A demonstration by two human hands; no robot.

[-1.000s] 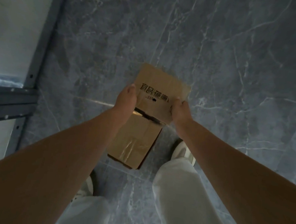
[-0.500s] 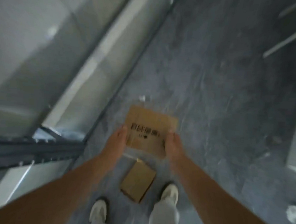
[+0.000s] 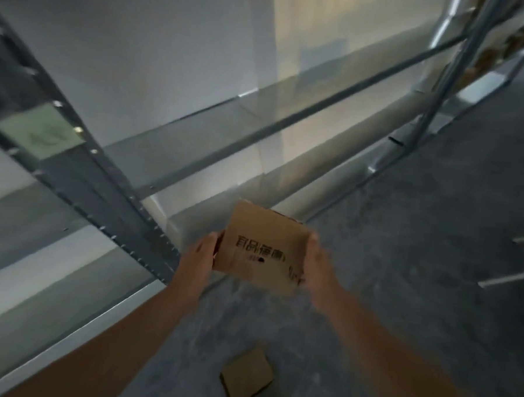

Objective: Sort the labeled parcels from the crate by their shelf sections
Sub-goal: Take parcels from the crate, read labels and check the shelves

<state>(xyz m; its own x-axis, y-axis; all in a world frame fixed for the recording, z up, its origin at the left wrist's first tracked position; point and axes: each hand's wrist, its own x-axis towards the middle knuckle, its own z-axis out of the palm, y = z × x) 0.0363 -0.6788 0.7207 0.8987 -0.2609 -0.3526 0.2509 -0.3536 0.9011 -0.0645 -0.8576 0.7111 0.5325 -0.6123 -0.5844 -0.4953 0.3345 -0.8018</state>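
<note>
A small brown cardboard parcel (image 3: 261,250) with black printed characters on its top is held in front of me, above the floor. My left hand (image 3: 198,255) grips its left side and my right hand (image 3: 319,266) grips its right side. A second brown parcel (image 3: 247,376) lies on the grey floor below, between my arms. A grey metal shelf rack (image 3: 222,123) stands just ahead and to the left, and the held parcel is close to its lower shelf edge.
A slotted grey upright post (image 3: 103,187) of the rack runs diagonally at the left, with a pale green label (image 3: 39,130) on it. Another rack with brown items (image 3: 490,55) stands at the far right. Thin metal bars (image 3: 511,278) cross the floor at the right.
The view has swung up from the floor to the rack. Both hands have kept hold of the parcel and carried it toward the shelves; the parcel on the floor now lies further below.
</note>
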